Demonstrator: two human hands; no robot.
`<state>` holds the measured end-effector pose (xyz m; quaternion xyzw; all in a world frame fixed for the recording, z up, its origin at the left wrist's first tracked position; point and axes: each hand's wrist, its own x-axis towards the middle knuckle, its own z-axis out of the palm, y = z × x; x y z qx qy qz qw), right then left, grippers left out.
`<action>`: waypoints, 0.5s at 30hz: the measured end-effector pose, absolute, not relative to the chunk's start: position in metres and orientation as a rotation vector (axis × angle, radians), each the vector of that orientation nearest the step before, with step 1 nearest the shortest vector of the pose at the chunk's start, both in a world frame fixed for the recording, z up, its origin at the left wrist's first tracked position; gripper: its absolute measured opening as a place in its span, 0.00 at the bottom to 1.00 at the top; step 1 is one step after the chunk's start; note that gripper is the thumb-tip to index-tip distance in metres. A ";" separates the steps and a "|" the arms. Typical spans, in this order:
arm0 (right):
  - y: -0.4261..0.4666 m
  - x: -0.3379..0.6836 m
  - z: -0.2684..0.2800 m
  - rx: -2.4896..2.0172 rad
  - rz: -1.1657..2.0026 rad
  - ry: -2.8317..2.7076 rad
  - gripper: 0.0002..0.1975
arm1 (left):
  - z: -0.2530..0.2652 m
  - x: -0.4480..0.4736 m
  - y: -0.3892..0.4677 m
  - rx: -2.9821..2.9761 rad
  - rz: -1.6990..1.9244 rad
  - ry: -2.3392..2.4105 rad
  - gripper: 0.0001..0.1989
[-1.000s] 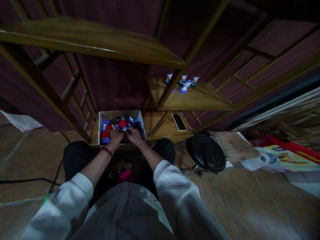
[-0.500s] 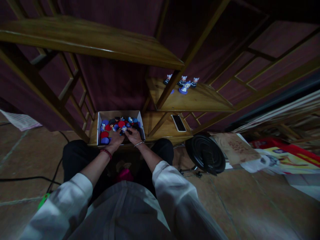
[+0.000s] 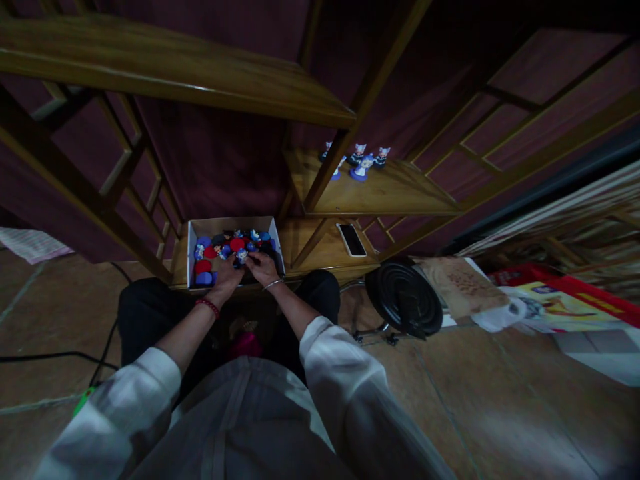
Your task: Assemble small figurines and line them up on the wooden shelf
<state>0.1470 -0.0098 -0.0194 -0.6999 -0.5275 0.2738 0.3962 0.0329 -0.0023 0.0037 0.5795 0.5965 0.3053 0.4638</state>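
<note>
A white-edged cardboard box (image 3: 191, 253) full of small figurines with red, blue and black round bases stands on the low wooden shelf before me. Both hands are over its front part. Between my fingertips sits a small blue-and-white figurine (image 3: 242, 255). My right hand (image 3: 263, 268), with a bracelet at the wrist, pinches it from the right. My left hand (image 3: 228, 276), with red beads at the wrist, is closed at its lower left side; its fingertips are partly hidden, but they appear to touch the same figurine.
Several figurines, one a blue-based figurine (image 3: 361, 168), stand on the raised wooden shelf (image 3: 390, 197) at right. A phone (image 3: 352, 240) lies on the lower shelf. A black round stool (image 3: 405, 299) is by my right knee. A wooden beam (image 3: 175, 83) crosses above the box.
The whole view has shifted slightly, so things sit a little further left and up. The figurine between my hands has tilted or turned a little; both hands stay over the box.
</note>
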 end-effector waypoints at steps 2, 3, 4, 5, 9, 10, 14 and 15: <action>-0.009 0.148 -0.019 -1.767 0.707 -1.329 0.10 | 0.006 0.033 -0.003 1.471 0.740 1.479 0.12; -0.009 0.148 -0.019 -1.758 0.711 -1.331 0.10 | 0.007 0.034 -0.003 1.484 0.739 1.475 0.12; -0.009 0.148 -0.019 -1.746 0.713 -1.336 0.10 | 0.007 0.034 -0.003 1.474 0.743 1.468 0.12; -0.008 0.148 -0.019 -1.734 0.715 -1.339 0.09 | 0.006 0.034 -0.002 1.457 0.749 1.457 0.12; -0.006 0.147 -0.018 -1.703 0.736 -1.314 0.09 | 0.000 0.033 0.000 1.412 0.808 1.453 0.11; -0.005 0.147 -0.018 -1.701 0.739 -1.302 0.09 | -0.002 0.033 0.001 1.417 0.833 1.453 0.11; -0.003 0.148 -0.016 -1.684 0.761 -1.303 0.10 | -0.005 0.033 0.001 1.424 0.878 1.447 0.13; -0.003 0.149 -0.015 -1.675 0.772 -1.311 0.10 | -0.005 0.033 0.000 1.417 0.882 1.456 0.13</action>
